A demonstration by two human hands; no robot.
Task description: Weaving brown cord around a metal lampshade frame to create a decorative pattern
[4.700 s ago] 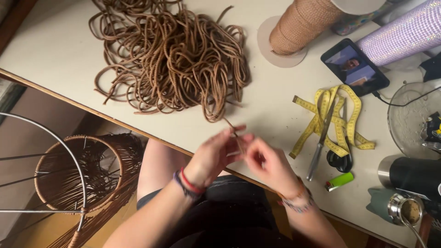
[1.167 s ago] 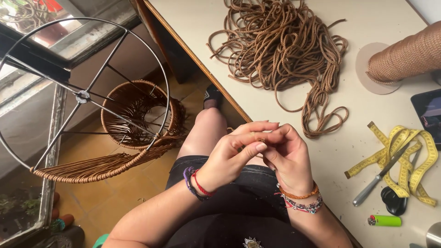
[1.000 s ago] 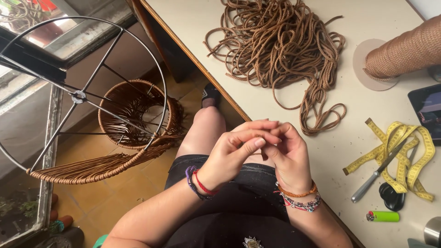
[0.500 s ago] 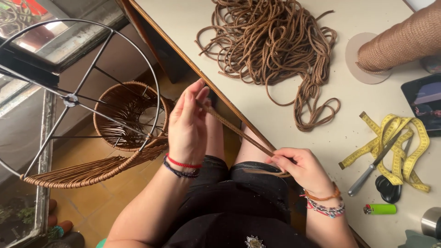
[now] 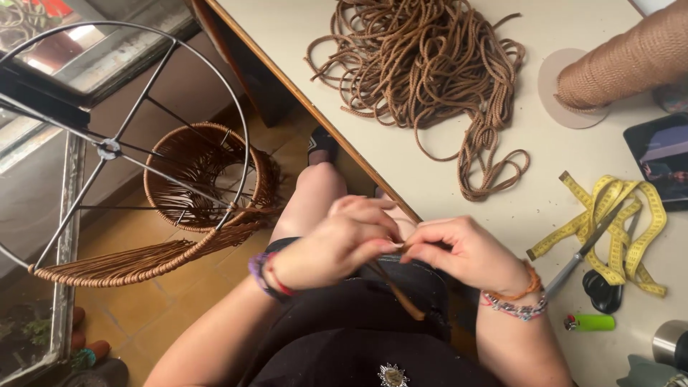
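Moved: hands rejoined at frame centre.
Left hand [image 5: 337, 247]: grip pinching cord.
Right hand [image 5: 466, 251]: grip pinching cord.
Cord [image 5: 398, 292]: braided brown strand, slanting toward lower right.

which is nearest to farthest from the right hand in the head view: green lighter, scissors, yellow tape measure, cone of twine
From the right hand:
1. scissors, just to its right on the table
2. green lighter, lower right, near the table edge
3. yellow tape measure, farther right, under the scissors
4. cone of twine, top right corner
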